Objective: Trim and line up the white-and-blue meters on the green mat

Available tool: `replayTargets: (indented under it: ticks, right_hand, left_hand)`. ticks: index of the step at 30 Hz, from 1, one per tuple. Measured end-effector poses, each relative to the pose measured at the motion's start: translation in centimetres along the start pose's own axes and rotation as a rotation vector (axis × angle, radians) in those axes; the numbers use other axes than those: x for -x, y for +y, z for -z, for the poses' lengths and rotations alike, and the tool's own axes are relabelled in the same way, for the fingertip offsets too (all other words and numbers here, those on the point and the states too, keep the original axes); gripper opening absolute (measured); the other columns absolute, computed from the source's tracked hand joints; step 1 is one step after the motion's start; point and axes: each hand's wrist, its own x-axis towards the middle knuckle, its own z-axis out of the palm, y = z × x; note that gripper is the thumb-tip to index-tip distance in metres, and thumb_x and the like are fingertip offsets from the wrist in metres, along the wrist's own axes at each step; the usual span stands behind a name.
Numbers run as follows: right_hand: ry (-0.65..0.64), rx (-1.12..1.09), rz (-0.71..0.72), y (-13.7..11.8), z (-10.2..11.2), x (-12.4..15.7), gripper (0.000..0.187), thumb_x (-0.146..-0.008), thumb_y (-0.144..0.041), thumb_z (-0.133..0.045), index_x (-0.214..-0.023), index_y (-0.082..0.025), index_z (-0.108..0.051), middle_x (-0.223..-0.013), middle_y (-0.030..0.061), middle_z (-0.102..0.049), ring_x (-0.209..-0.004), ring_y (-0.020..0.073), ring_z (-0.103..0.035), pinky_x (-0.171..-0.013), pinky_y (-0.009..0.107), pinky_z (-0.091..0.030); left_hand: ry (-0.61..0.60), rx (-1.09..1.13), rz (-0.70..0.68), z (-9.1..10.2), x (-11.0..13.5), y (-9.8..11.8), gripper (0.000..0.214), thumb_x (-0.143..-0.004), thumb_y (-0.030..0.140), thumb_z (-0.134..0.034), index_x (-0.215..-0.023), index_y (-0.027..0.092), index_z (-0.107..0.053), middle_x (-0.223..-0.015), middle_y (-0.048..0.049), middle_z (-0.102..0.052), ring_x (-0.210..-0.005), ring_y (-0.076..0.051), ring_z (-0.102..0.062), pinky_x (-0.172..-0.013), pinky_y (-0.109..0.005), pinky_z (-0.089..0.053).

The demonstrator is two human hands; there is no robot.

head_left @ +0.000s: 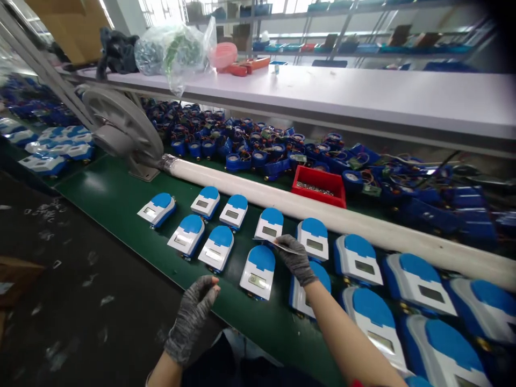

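Two rows of white and blue meters [258,271] lie on a green belt [121,209]. My right hand [295,259], in a grey knit glove, pinches a thin flat card [271,242] and holds it over the meter [269,224] in the far row. My left hand [193,314], also gloved, hovers at the belt's near edge with its fingertips pinched together; whether anything is in them I cannot make out. It touches no meter.
A long white tube [322,215] runs across the belt behind the meters, ending at a grey fan [121,129]. A red tray [320,185] of small parts and several blue meter bodies [258,145] lie beyond. A white shelf [322,91] hangs overhead.
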Motion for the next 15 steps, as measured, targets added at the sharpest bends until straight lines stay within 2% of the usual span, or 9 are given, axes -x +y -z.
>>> replayTargets:
  ticks: [7, 12, 15]
  right_hand:
    - [-0.022, 0.186, -0.075, -0.1, -0.7, -0.6, 0.022, -0.092, -0.035, -0.059, -0.08, -0.021, -0.071, -0.085, 0.0104, -0.068, -0.089, 0.0252, -0.061, -0.084, 0.037, -0.049]
    - [-0.005, 0.108, -0.216, -0.7, -0.7, -0.7, 0.032, -0.091, -0.045, -0.063, -0.069, -0.021, -0.065, -0.076, 0.0073, -0.065, -0.083, 0.0225, -0.059, -0.078, 0.034, -0.048]
    - [0.003, 0.017, -0.24, -1.1, -0.8, -0.8, 0.035, -0.089, -0.045, -0.065, -0.063, -0.022, -0.061, -0.073, 0.0067, -0.062, -0.081, 0.0224, -0.057, -0.079, 0.035, -0.047]
  left_hand:
    - [-0.183, -0.051, 0.01, -1.0, -5.3, 0.8, 0.042, -0.073, 0.047, -0.082, -0.101, 0.017, -0.074, -0.105, -0.0118, -0.075, -0.101, -0.031, -0.069, -0.096, -0.046, -0.053]
    - [-0.29, -0.086, -0.057, -3.0, -8.9, 1.8, 0.036, -0.075, 0.042, -0.081, -0.101, 0.017, -0.074, -0.109, -0.0116, -0.075, -0.108, -0.03, -0.067, -0.102, -0.049, -0.05]
    - [-0.364, -0.107, -0.087, -4.8, -11.0, 2.5, 0.03, -0.078, 0.037, -0.079, -0.101, 0.018, -0.075, -0.11, -0.0103, -0.074, -0.107, -0.028, -0.068, -0.102, -0.047, -0.05]
